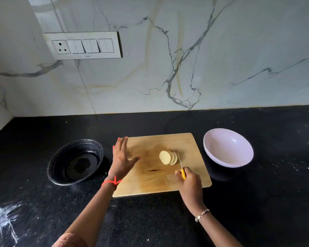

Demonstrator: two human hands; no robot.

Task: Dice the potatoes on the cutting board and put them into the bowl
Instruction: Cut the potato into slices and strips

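Though perhaps floury, counter (150, 220); marbled wall (221, 68).

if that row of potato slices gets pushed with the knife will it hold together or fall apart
Likely falls apart: the potato slices are separate rounds leaning on one another, so a push would probably topple or fan them. The cutting board looks damp around them, so they may slide or stick. Thin rounds, probably light and stiff.
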